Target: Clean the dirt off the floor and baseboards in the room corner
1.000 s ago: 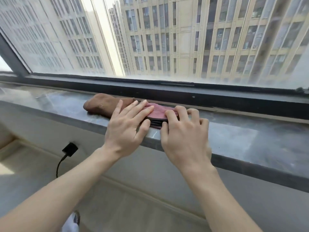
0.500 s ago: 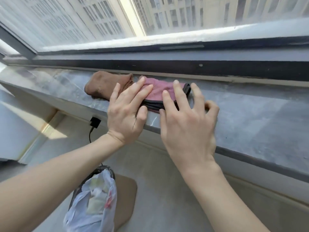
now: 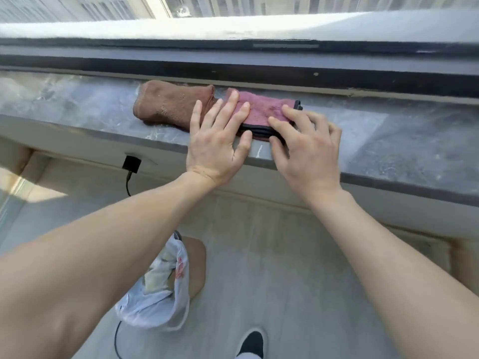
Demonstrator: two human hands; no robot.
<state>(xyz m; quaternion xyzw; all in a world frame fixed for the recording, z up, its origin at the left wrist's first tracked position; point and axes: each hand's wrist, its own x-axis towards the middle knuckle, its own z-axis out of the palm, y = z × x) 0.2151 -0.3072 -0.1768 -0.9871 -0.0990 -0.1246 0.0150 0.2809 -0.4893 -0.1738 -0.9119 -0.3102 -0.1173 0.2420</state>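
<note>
Change since half a second ago: the view has tipped further down, bringing a black shoe (image 3: 252,343) and more floor (image 3: 298,268) into sight; both hands rest on the cloth much as before.

Near: floor, pale grey; shoe; a bin lined with a white plastic bag (image 3: 158,288), standing below the left forearm. A black plug (image 3: 131,164) with trailing cord sits on the wall under the sill.

Middle: left hand (image 3: 216,141), fingers straight and spread, lying flat on the pink cloth's left end. Right hand (image 3: 307,149), fingers loosely bent, pressing the right end. The hands are apart, just beside each other, neither gripping.

Pink cloth (image 3: 261,111): folded, dark-edged, on the grey stone windowsill (image 3: 401,141), directly ahead of both hands, long axis running left to right along the sill. Either hand is equally near. A brown cloth (image 3: 168,106) touches its left end.

Far: dark window frame (image 3: 259,68).

Writing: none legible.
</note>
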